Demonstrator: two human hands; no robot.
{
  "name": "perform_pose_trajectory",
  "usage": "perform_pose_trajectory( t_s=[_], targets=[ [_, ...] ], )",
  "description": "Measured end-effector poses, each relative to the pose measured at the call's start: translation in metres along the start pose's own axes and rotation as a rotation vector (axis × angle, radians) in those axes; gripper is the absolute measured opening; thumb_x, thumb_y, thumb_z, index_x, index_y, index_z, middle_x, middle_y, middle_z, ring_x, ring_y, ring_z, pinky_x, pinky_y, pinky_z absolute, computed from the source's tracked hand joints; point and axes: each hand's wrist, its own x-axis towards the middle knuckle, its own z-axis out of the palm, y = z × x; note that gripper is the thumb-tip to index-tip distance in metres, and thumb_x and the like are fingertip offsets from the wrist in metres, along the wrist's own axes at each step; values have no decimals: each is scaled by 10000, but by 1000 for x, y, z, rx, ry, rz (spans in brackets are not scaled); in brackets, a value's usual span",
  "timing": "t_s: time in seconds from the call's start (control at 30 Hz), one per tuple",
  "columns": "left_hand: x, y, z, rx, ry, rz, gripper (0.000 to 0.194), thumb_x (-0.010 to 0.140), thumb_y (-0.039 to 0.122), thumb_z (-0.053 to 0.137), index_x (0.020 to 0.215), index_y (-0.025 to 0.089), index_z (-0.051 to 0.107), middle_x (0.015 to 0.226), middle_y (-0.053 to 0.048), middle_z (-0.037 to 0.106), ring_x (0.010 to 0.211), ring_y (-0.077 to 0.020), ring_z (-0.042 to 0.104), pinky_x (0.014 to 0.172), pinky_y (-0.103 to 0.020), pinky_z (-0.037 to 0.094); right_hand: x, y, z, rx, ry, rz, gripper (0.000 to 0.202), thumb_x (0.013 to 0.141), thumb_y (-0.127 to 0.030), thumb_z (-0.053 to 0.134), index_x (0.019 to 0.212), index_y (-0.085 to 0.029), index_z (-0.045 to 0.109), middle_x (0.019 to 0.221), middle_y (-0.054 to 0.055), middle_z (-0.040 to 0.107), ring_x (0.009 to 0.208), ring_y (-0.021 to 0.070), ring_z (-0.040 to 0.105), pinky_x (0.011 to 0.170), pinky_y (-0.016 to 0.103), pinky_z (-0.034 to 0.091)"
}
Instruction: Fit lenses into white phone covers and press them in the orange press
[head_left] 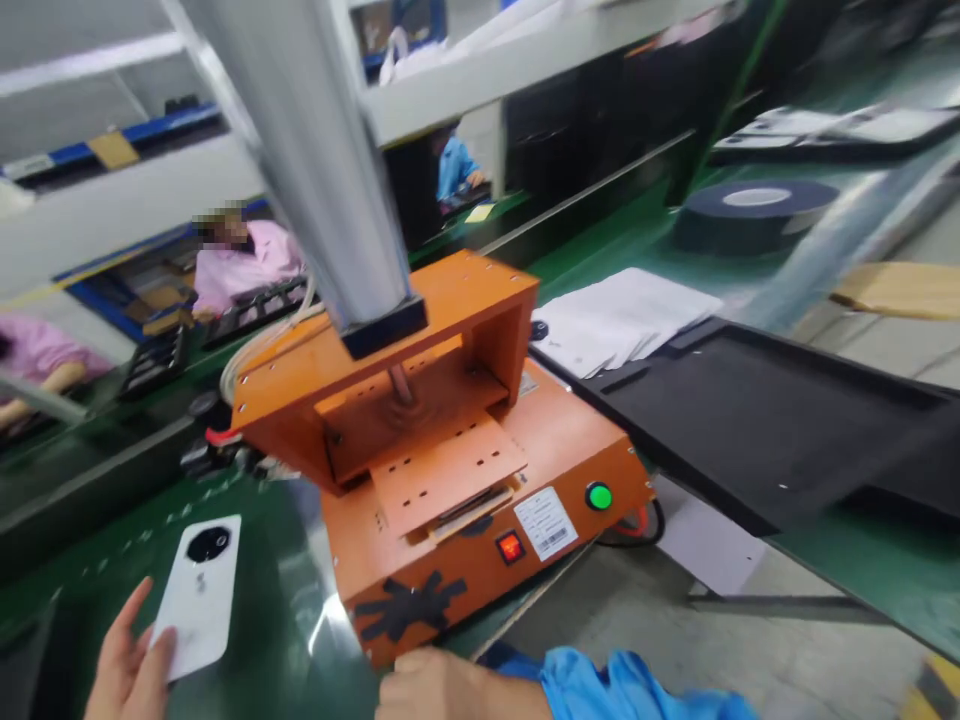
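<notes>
A white phone (201,600) shows its back, with a round black camera at the upper end. Whether it is a whole phone or only a back cover, I cannot tell. My left hand (133,665) grips its lower left edge, thumb on top and index finger sticking out to the side. Right of it stands an orange press machine (480,560) with a lit green button (599,496) and a lit red switch (510,546). My right hand (431,685) is at the machine's front lower edge, back of the hand up, its fingers hidden or cut off by the frame.
A metal cylinder (300,150) rises from the machine's top. White sheets (615,315) lie beside a black tray (780,420) on the right. A dark roll (754,215) is farther back. Across the line, people in pink (251,260) and blue (454,170) sit at work.
</notes>
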Motion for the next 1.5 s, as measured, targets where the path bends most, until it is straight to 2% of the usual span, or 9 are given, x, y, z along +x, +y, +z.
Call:
perform_pose_trajectory(
  t_s=[0.17, 0.3, 0.47, 0.63, 0.77, 0.97, 1.07, 1.23, 1.5],
  targets=[
    [-127, -1, 4, -170, 28, -9, 640, 881, 538, 568, 1401, 168, 623, 1268, -139, 721, 1045, -270, 708, 864, -367, 591, -6, -17, -18, 70, 45, 46, 156, 1067, -209, 533, 1019, -163, 674, 637, -53, 484, 609, 137, 406, 586, 330, 296],
    [-154, -26, 14, 55, 8, 2, 764, 937, 556, 613, 1553, 125, 479, 1058, -125, 714, 927, -283, 670, 921, -457, 562, -18, -20, -26, 174, 73, 119, 138, 1029, -162, 569, 1124, -142, 667, 707, -10, 623, 653, 148, 502, 604, 327, 357],
    [-180, -22, 23, 254, 212, 309, 619, 985, 503, 649, 1454, 105, 584, 1343, -249, 651, 1273, -395, 609, 1115, -570, 449, -31, -37, -31, 183, 126, 262, 192, 931, -100, 663, 1109, -169, 682, 824, 31, 730, 733, 162, 635, 664, 296, 506],
    [-218, 28, 52, 249, -128, 706, 485, 1059, 411, 603, 1501, 213, 577, 1542, -147, 632, 1459, -361, 541, 1167, -508, 393, -31, -44, -34, 167, 114, 303, 198, 937, -111, 665, 1120, -181, 690, 829, 29, 747, 728, 163, 662, 676, 302, 544],
    [-242, 32, 51, 258, -263, 756, 471, 1089, 382, 550, 1504, 162, 572, 1562, -117, 629, 1498, -367, 499, 1176, -514, 348, -22, -44, -41, 129, 25, 280, 269, 940, -125, 684, 1203, -170, 717, 955, 62, 781, 884, 194, 730, 738, 329, 548],
    [-224, 21, 33, 76, -223, 683, 316, 1104, 324, 519, 1354, 217, 679, 1429, -112, 716, 1332, -301, 624, 1052, -469, 447, -15, -45, -42, 144, -28, 220, 190, 987, -136, 649, 1149, -136, 747, 1039, 100, 791, 993, 203, 732, 838, 339, 563],
    [-181, 31, 49, 31, -159, 572, 310, 1099, 315, 526, 1327, 218, 712, 1372, -108, 739, 1262, -287, 646, 1072, -471, 474, -11, -44, -41, 175, 9, 249, 185, 975, -128, 676, 1152, -124, 728, 1001, 93, 792, 946, 199, 734, 810, 329, 574],
    [-120, 44, 78, 128, -383, 472, 563, 986, 423, 736, 1506, 242, 616, 1613, -88, 582, 1526, -443, 425, 1197, -658, 363, 14, -40, -51, 149, -13, 202, 163, 969, -116, 699, 1132, -115, 711, 970, 84, 792, 899, 207, 726, 800, 341, 586],
    [-145, 29, 60, -14, -356, 363, 390, 927, 204, 762, 1311, 261, 718, 1440, -59, 722, 1490, -370, 486, 1211, -609, 329, 99, -23, -47, -45, -281, 318, 236, 1057, -84, 531, 1224, -72, 697, 1201, 157, 763, 1053, 248, 692, 886, 359, 561]
  ],
)
